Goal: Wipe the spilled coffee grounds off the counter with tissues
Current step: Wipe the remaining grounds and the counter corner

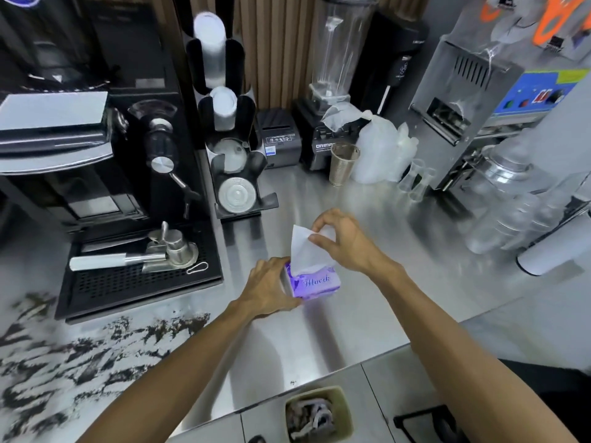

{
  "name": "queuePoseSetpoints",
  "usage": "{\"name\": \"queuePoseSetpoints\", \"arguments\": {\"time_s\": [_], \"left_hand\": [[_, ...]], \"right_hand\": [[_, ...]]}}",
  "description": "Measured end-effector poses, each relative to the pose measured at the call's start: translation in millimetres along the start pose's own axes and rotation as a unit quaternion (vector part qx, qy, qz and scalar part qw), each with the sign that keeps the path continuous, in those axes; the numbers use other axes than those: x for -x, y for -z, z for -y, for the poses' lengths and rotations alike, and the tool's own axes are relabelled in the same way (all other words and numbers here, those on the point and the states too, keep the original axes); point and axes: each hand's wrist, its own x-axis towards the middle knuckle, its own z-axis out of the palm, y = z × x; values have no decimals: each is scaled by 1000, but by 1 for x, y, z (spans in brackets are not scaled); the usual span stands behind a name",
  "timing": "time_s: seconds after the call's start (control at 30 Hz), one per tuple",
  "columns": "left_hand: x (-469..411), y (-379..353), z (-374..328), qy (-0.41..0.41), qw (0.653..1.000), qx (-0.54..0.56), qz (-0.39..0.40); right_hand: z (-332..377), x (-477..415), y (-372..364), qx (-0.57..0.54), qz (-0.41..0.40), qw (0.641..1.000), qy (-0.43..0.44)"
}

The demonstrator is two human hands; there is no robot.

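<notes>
Task status: early stage. No wiping is evident. The dark, scattered coffee grounds (80,356) lie spread across the near-left part of the brushed stainless-steel tabletop (367,314), in front of the black perforated drip tray (137,279). No tissue touches them.

Current step, as judged: drawing a sheet for the wipe.

- The small purple-and-white soft tissue pack (315,282) sits on the tabletop at centre, well apart from the grounds and to their right.
- The left hand (271,286) grips the left end of the pack, fingers curled over it, and steadies it against the surface.
- The right hand (342,241) pinches the upper edge of the white tissue sheet (303,247) between thumb and fingertips.

Orientation:

- The long axis of the pack runs left to right across the view, its right end angled slightly away from the person.
- The printed side faces the camera and the dispensing slot faces up.
- The sheet stands upright out of the slot. Its lower part is inside the pack, so it is not yet free.

Remaining:

1. Free the sheet.
2. Carry it left to the grounds.
3. Wipe the whole spill.
4. Discard the sheet, probably into the small beige bin (318,417) below the tabletop edge.
</notes>
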Motion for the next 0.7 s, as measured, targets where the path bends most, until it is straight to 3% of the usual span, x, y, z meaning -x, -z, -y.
{"name": "queuePoseSetpoints", "arguments": {"time_s": [0.17, 0.23, 0.27, 0.3, 0.37, 0.4, 0.47, 0.6, 0.7], "left_hand": [[1, 10, -3, -20, 1000, -22, 0], [5, 16, -10, -24, 999, 42, -7], [10, 22, -17, -11, 992, 124, -24], [13, 28, -24, 6, 972, 230, -39], [21, 39, -36, 14, 894, 443, -70], [27, 45, -42, 20, 849, 521, -87], [41, 57, -50, 42, 791, 601, -108], [68, 62, -53, 94, 784, 598, -136], [82, 56, -45, 109, 808, 556, -160]], "right_hand": [[37, 6, 34, -62, -62, 996, 29], [52, 14, 46, -112, -57, 991, 35], [57, 18, 50, -149, -50, 987, 35], [62, 22, 53, -190, -42, 981, 28], [65, 29, 53, -266, -33, 963, -1], [64, 32, 51, -294, -38, 955, -17], [61, 37, 44, -348, -53, 934, -52], [45, 50, 28, -425, -38, 894, -132], [25, 65, 20, -408, -25, 898, -164]]}}
